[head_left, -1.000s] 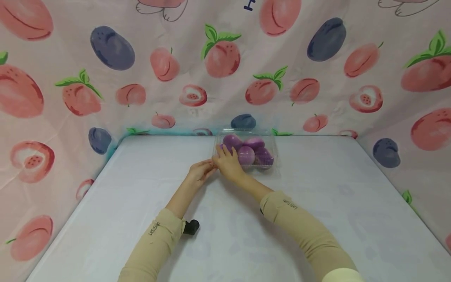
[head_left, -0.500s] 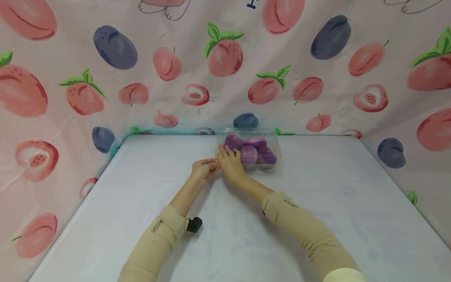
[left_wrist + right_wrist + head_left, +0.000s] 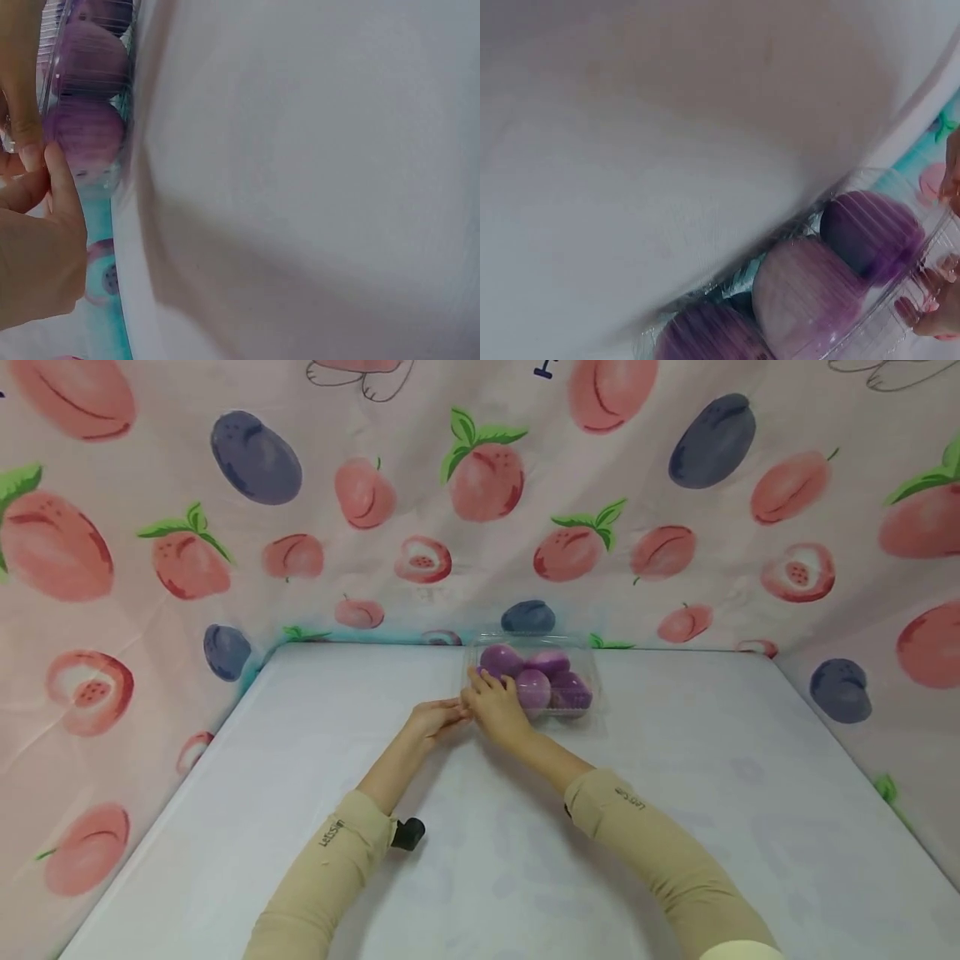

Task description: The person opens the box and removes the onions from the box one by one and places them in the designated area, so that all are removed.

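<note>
- My left hand (image 3: 437, 718) pinches the near left corner of the clear container (image 3: 531, 636), thumb and finger together.
- My right hand (image 3: 497, 710) grips that same corner, fingers bent over the top.
- The container sits just right of centre in the head view, with 5 purple round items (image 3: 533, 692) inside.
- My beige sleeves (image 3: 330, 860) run to the lower left and lower right.
- Below spreads the white table (image 3: 480, 877); fruit-print cloth (image 3: 480, 552) fills the upper frame.
</note>
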